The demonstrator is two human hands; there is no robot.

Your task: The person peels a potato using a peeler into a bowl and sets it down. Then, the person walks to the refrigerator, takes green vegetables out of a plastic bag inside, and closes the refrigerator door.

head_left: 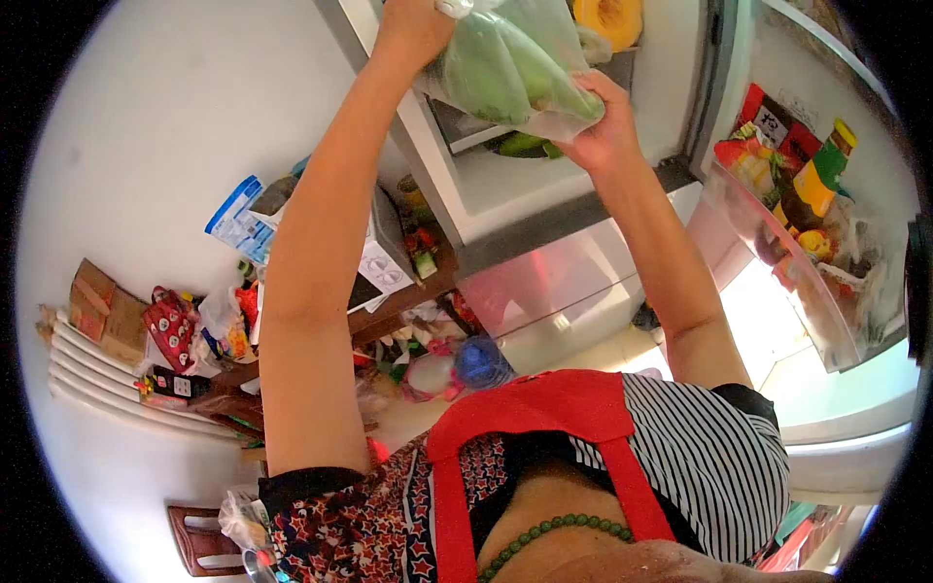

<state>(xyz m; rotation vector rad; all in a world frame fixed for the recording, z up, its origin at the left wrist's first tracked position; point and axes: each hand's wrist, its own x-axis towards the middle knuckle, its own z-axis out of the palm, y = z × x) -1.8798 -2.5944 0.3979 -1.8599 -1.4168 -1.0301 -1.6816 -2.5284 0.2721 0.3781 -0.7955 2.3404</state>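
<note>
A clear plastic bag (520, 68) with long green vegetables inside is held up in front of the open fridge (525, 189). At the bag's upper left, my left hand (416, 34) is closed on the plastic, partly cut off by the top of the view. My right hand (604, 124) grips the bag's lower right end, fingers curled round it. Behind the bag, a cut piece of pumpkin (612, 19) shows on the fridge's upper right. Some dark green produce (525, 146) lies beneath it inside the fridge.
The open fridge door is at the right, its clear door bin (787, 257) holding a bottle (821, 180) and several packets. At left, a cluttered shelf bears a white appliance (384, 267), a blue-and-white bag (240, 222) and a cardboard box (107, 311). A blue round item (483, 362) sits lower down.
</note>
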